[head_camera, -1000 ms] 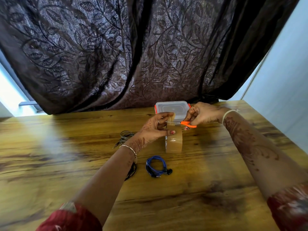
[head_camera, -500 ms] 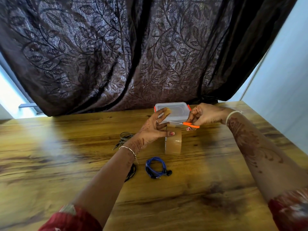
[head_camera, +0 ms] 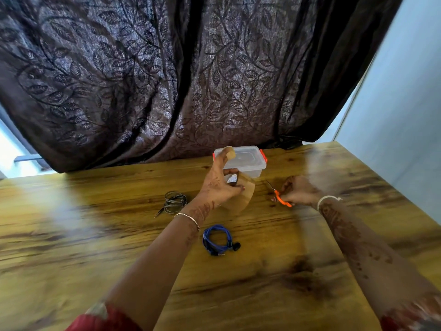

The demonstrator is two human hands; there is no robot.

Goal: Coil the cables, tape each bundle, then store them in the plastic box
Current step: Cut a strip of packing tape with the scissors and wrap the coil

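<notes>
"How did the hands stand?"

"The left hand (head_camera: 220, 187) had its fingers (head_camera: 236, 187) curled round the tape roll (head_camera: 242, 199), with a cut strip of tape (head_camera: 230, 152) stuck to the raised forefinger. The right hand (head_camera: 298, 191) gripped the scissors (head_camera: 278, 198) low at the counter (head_camera: 262, 271)."

"And the cables?"

"The blue cable (head_camera: 217, 240) and the grey cable (head_camera: 175, 201) lay coiled on the counter, both outside the closed plastic box (head_camera: 245, 163)."

"What might have gone wrong?"

"The strip could have folded on itself or caught the roll before reaching a coil. An untaped coil might also have sprung loose when lifted."
</notes>
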